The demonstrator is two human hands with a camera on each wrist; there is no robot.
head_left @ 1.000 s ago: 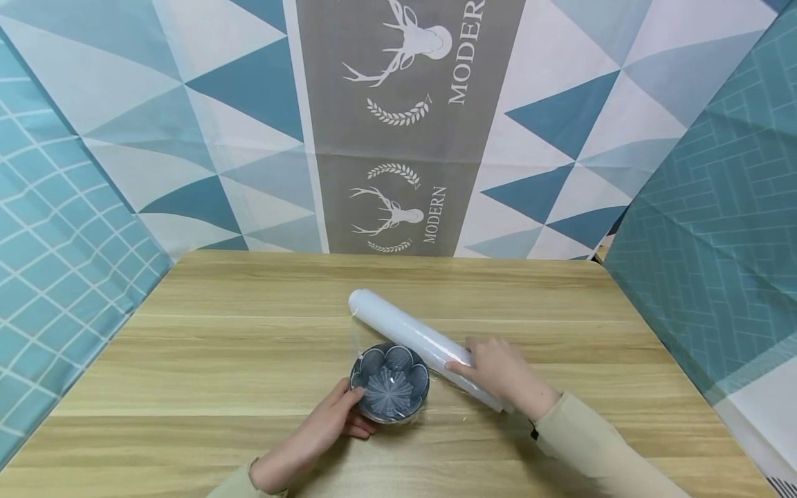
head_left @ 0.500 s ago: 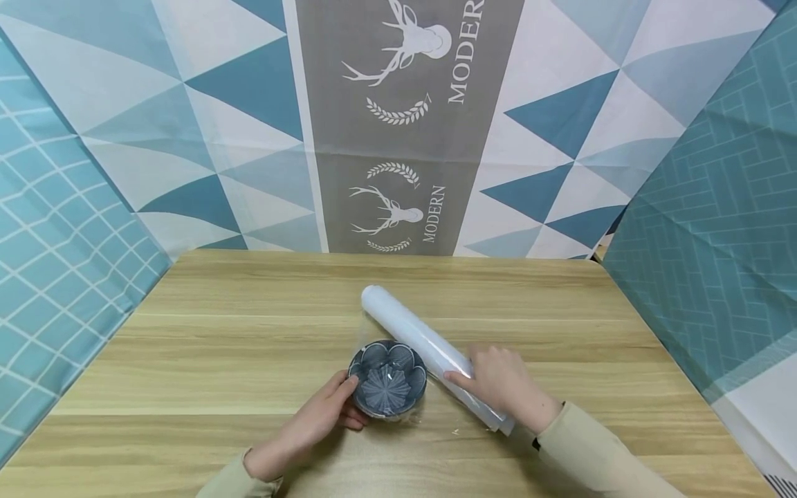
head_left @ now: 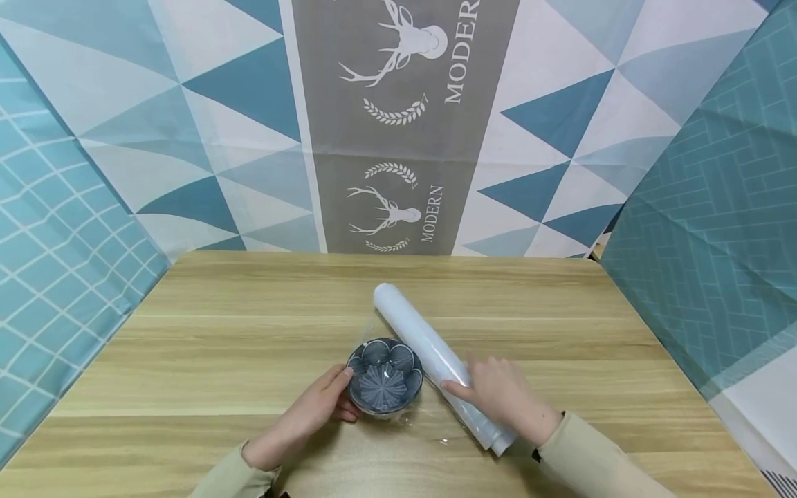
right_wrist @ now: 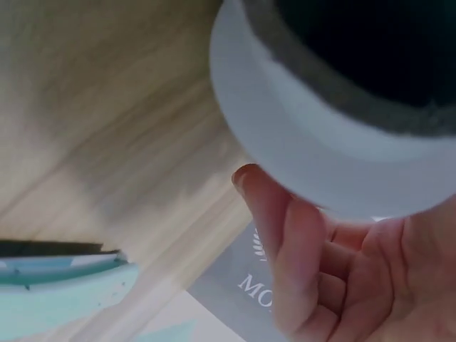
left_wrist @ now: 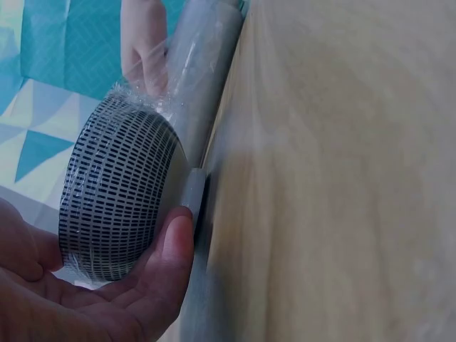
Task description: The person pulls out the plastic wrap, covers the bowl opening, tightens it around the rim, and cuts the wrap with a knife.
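Note:
A dark blue-grey bowl [head_left: 382,387] with a petal pattern inside stands near the middle front of the table. Clear film covers it and clings to its dashed outer wall, as the left wrist view shows. My left hand [head_left: 317,408] grips the bowl's left side, thumb at the rim and fingers low by the base. Right of the bowl lies a roll of cling film [head_left: 417,335], slanting from far left to near right. Over its nearer half my right hand [head_left: 504,394] holds the roll, fingers curled round it. Close up, the right wrist view shows the roll's hollow end [right_wrist: 285,121].
Loose clear film [head_left: 429,423] lies on the wooden table [head_left: 249,346] in front of the bowl. Patterned cloth [head_left: 249,124] hangs behind the table, with teal cloth [head_left: 716,228] along the right side and blue checked cloth [head_left: 56,242] on the left.
The roll has turned steeper: its far end has moved right and its near end toward the front. The bowl has shifted slightly left and back with my left hand. Both hands keep their hold.

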